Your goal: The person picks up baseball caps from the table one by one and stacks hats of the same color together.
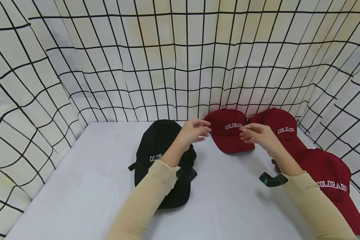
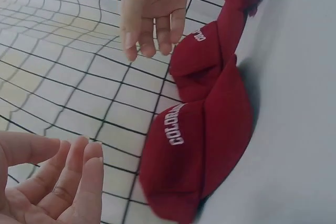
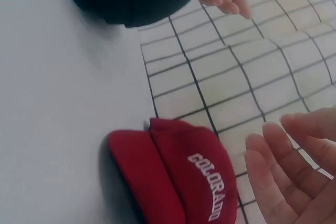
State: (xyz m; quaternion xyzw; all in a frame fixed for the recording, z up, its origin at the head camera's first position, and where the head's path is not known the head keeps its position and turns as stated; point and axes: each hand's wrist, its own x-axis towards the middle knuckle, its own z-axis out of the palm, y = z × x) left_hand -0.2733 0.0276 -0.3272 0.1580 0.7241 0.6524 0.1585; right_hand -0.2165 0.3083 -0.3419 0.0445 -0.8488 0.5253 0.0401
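Both my hands hover above the table, palms facing each other, on either side of a red "COLORADO" cap (image 1: 229, 130) at the back. My left hand (image 1: 197, 131) has loosely bent fingers and holds nothing; it hangs just left of that cap. My right hand (image 1: 253, 132) is also empty, just right of it. The left wrist view shows the same red cap (image 2: 197, 150) below my left hand (image 2: 58, 182), with my right hand (image 2: 152, 14) beyond. In the right wrist view the cap (image 3: 184, 182) lies under my right hand (image 3: 289, 171).
A black "COLORADO" cap (image 1: 160, 156) lies under my left forearm. Two more red caps sit at the right, one at the back (image 1: 280, 128) and one nearer (image 1: 333, 180). Grid-patterned cloth walls (image 1: 180, 66) enclose the white table (image 1: 93, 186) on three sides.
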